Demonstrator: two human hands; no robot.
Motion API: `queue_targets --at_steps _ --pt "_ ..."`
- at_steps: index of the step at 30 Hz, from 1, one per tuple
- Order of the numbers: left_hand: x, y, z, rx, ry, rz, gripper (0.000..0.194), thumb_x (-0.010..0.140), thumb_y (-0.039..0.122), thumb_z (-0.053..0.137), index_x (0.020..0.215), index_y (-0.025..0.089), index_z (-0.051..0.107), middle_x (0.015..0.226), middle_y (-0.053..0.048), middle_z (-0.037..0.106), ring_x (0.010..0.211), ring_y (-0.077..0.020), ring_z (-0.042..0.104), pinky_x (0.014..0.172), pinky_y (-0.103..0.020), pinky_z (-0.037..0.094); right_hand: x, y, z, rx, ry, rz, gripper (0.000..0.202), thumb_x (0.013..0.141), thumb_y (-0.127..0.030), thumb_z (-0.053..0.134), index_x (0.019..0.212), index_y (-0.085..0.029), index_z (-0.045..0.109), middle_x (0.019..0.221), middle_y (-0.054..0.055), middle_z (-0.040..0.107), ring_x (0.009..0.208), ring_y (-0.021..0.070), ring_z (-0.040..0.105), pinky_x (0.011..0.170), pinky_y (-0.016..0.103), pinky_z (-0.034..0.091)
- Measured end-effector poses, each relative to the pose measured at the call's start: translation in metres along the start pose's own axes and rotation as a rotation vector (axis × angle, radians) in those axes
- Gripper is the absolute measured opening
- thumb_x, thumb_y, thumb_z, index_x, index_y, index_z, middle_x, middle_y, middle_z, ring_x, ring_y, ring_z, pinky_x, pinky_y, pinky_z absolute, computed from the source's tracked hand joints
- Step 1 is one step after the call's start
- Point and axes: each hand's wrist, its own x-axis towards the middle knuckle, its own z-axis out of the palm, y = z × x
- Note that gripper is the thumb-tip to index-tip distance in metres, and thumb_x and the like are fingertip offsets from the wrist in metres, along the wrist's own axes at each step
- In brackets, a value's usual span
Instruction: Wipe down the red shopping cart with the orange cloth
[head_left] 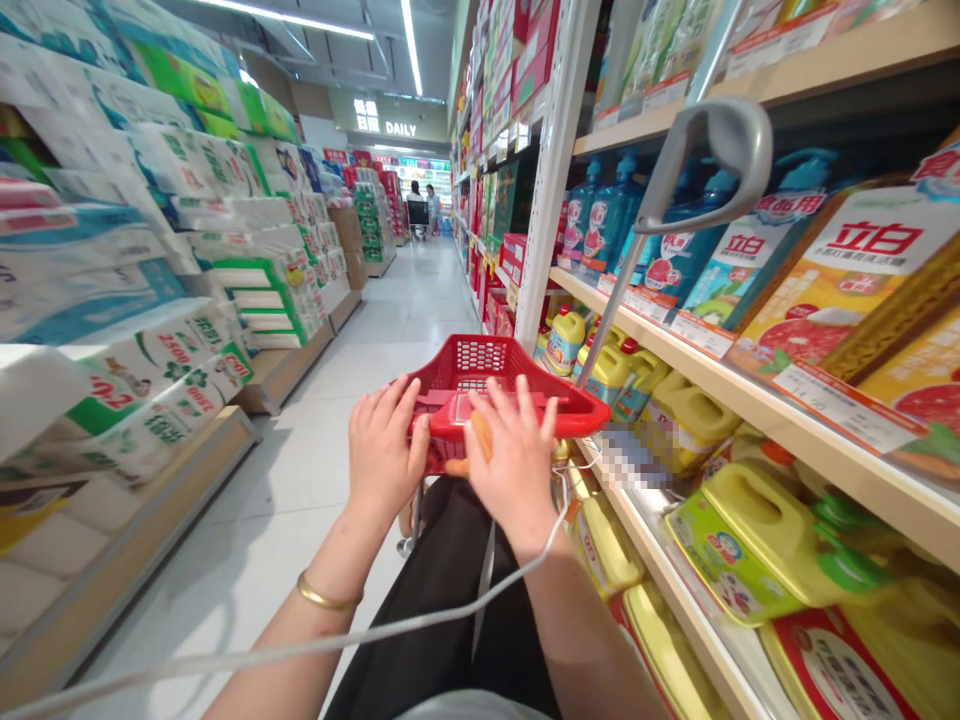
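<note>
Ahead of my lap is a red plastic shopping basket (480, 352) with lattice walls, apparently on a cart. My left hand (384, 435) lies over its near left edge, fingers stretched forward, with a gold bangle (324, 594) on the forearm. To the right, my right hand (514, 455) rests palm down at the near rim, fingers spread. Beneath its thumb shows an orange-brown piece (480, 438), mostly covered; its kind is unclear. A metal rod with a grey looped handle (705, 165) slants up from the basket's right side. Across both forearms runs a pale cord (360, 637).
Right-hand shelves (787, 365) hold large dish-soap bottles (855, 260) and yellow jugs (757, 535) close to my arm. Stacked tissue packs (172, 370) line the left side. A tiled aisle (405, 300) runs forward between them, with people (420, 205) at its far end.
</note>
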Motion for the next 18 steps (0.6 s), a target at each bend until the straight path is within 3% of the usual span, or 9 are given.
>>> queue_targets --at_steps 2,4,9,11,14,18 --pt "0.0 -0.002 -0.001 0.01 -0.013 0.019 0.054 0.107 0.037 0.042 0.159 0.024 0.051 0.16 -0.013 0.057 0.144 -0.0326 0.053 0.126 -0.057 0.032 0.0 -0.015 0.005 0.048 -0.028 -0.09 0.044 0.109 -0.04 0.051 0.152 -0.034 0.06 0.166 0.0 0.051 0.164 0.0288 0.028 0.135 0.066 0.002" --pt "-0.001 -0.004 -0.002 0.018 -0.022 0.035 0.055 0.107 0.038 0.042 0.16 0.024 0.05 0.161 -0.012 0.056 0.144 -0.0327 0.053 0.126 -0.057 0.032 -0.001 -0.012 0.004 0.056 -0.024 -0.084 0.044 0.11 -0.04 0.051 0.152 -0.035 0.059 0.166 0.0 0.051 0.164 0.0285 0.029 0.135 0.066 0.002" --pt "-0.002 -0.003 0.0 0.015 -0.015 0.03 0.054 0.107 0.036 0.044 0.159 0.024 0.05 0.161 -0.011 0.056 0.146 -0.0324 0.052 0.128 -0.055 0.03 -0.004 0.045 -0.011 -0.049 0.126 0.237 0.041 0.112 -0.039 0.044 0.146 -0.032 0.066 0.165 0.004 0.052 0.16 0.0362 0.034 0.126 0.082 0.0" --pt "-0.001 0.0 0.001 0.01 0.002 0.011 0.052 0.107 0.036 0.044 0.157 0.024 0.053 0.16 -0.011 0.057 0.145 -0.032 0.052 0.128 -0.055 0.03 -0.003 0.054 -0.013 -0.089 0.166 0.314 0.041 0.112 -0.038 0.043 0.144 -0.031 0.068 0.165 0.004 0.052 0.161 0.0397 0.032 0.123 0.086 0.001" --pt "0.0 0.002 0.001 0.008 0.014 -0.005 0.051 0.107 0.036 0.044 0.155 0.023 0.055 0.158 -0.012 0.059 0.145 -0.0318 0.053 0.128 -0.055 0.03 0.0 0.036 -0.007 -0.073 0.114 0.215 0.04 0.111 -0.037 0.046 0.145 -0.031 0.067 0.165 0.003 0.053 0.162 0.0387 0.03 0.126 0.083 0.002" --pt "-0.001 -0.001 0.0 0.021 -0.004 0.016 0.052 0.107 0.037 0.043 0.157 0.023 0.053 0.158 -0.012 0.059 0.143 -0.0321 0.053 0.126 -0.055 0.032 -0.001 -0.002 0.001 0.025 0.003 0.008 0.04 0.11 -0.038 0.051 0.148 -0.034 0.063 0.16 0.001 0.059 0.156 0.0307 0.041 0.133 0.069 0.001"
